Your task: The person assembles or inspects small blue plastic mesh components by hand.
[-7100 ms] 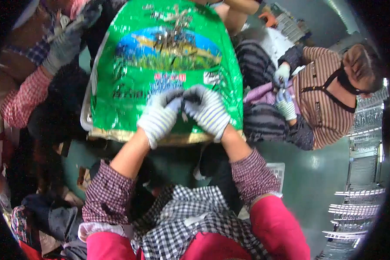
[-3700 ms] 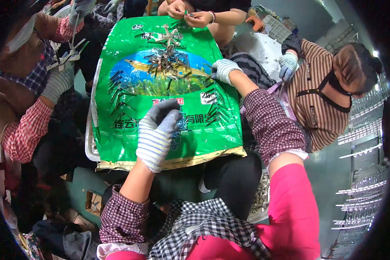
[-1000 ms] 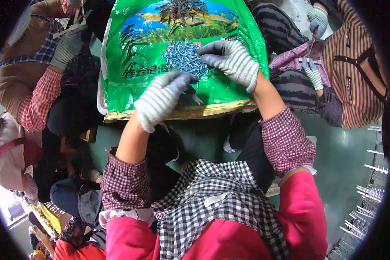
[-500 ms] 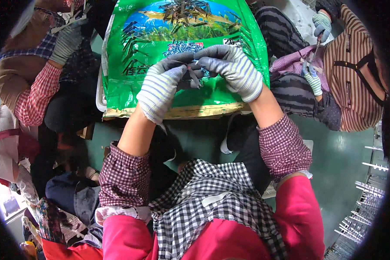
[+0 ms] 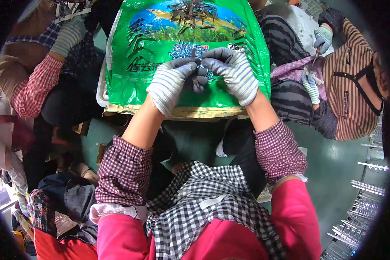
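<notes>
Hands (image 5: 171,81) nearly closed, at dark strip (image 5: 193,53)

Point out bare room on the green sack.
The green sack is bare lower left, between the left hand, a row of dark strips and the pale hem; also lower middle, between left hand, right hand and hem. Crowded: upper middle, under dark pile and blue pieces.

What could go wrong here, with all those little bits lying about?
Two risks, perhaps. The blue screws lie loose in a heap on the shiny green sack, close to the left hand and right hand, so a brush could scatter them. The dark piece at the left fingertips is small; if it slipped, it might be lost among the screws.
</notes>
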`<state>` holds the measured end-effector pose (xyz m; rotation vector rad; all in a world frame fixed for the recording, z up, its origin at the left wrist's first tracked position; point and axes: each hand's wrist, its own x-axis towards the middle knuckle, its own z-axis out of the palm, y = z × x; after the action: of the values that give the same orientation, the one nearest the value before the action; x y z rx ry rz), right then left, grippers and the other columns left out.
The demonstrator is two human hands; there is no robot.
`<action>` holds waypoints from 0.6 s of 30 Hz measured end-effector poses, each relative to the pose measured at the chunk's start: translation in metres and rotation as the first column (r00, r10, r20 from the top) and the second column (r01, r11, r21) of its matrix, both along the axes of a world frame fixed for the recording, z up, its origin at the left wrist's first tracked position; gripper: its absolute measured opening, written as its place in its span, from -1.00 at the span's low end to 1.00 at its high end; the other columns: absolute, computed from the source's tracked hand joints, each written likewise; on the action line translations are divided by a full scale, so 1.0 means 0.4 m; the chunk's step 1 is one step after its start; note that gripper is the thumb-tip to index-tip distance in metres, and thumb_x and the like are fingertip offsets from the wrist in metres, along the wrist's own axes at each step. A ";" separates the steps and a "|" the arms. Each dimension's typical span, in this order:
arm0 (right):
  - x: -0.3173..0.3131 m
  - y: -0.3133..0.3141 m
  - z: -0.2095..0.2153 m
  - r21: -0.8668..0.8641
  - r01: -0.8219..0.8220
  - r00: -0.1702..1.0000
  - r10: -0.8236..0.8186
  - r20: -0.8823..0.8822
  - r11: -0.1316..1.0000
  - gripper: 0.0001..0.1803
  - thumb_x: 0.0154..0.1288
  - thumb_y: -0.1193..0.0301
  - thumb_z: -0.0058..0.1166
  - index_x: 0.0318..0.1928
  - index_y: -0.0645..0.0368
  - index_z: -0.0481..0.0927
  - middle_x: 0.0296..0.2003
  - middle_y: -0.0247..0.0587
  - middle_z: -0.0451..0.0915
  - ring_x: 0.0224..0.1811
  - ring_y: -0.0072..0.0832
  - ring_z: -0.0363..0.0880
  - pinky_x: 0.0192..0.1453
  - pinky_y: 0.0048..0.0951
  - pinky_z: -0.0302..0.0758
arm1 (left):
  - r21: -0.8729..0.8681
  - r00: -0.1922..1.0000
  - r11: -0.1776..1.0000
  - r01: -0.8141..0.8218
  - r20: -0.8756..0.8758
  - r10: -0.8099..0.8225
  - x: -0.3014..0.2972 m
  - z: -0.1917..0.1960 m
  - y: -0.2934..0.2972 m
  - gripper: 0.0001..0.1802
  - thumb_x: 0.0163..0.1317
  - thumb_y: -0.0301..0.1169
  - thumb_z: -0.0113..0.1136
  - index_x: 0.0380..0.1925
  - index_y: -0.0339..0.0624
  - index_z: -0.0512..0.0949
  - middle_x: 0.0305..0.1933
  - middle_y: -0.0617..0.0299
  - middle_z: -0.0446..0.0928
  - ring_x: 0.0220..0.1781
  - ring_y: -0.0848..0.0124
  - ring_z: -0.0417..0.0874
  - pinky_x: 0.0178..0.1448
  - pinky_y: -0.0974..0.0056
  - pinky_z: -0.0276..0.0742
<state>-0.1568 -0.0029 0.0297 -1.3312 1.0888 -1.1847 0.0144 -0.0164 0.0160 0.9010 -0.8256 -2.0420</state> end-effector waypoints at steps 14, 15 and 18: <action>0.017 0.002 -0.027 0.039 -0.057 0.981 0.049 0.189 0.998 -0.83 0.15 0.52 0.15 -0.21 0.26 0.59 -0.33 -0.26 0.62 -0.32 -0.55 0.57 -0.18 -0.52 0.54 | -0.043 0.992 0.999 -0.010 -0.129 0.005 -0.002 0.018 0.006 -0.62 0.22 -0.56 -0.08 0.07 -0.33 0.38 0.00 0.13 0.49 -0.04 0.35 0.55 -0.02 0.30 0.55; 0.017 0.001 -0.026 0.040 -0.055 0.981 0.047 0.187 0.998 -0.83 0.15 0.52 0.15 -0.21 0.26 0.59 -0.33 -0.26 0.62 -0.32 -0.55 0.57 -0.18 -0.52 0.54 | -0.053 0.991 0.999 -0.013 -0.131 0.006 -0.004 0.022 0.007 -0.62 0.22 -0.57 -0.09 0.07 -0.32 0.38 0.02 0.14 0.48 -0.03 0.35 0.54 -0.01 0.30 0.55; 0.021 0.005 -0.015 0.100 -0.061 0.969 0.035 0.246 0.993 -0.84 0.16 0.54 0.14 -0.22 0.26 0.59 -0.32 -0.26 0.61 -0.30 -0.55 0.57 -0.17 -0.51 0.55 | -0.092 0.988 0.996 0.001 -0.155 -0.016 -0.003 0.028 0.011 -0.62 0.22 -0.57 -0.06 0.07 -0.32 0.38 0.02 0.18 0.48 -0.02 0.37 0.54 0.01 0.30 0.54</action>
<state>-0.1486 -0.0008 0.0235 -1.0920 0.9240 -1.2019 0.0131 -0.0122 0.0274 0.6796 -0.8314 -2.0350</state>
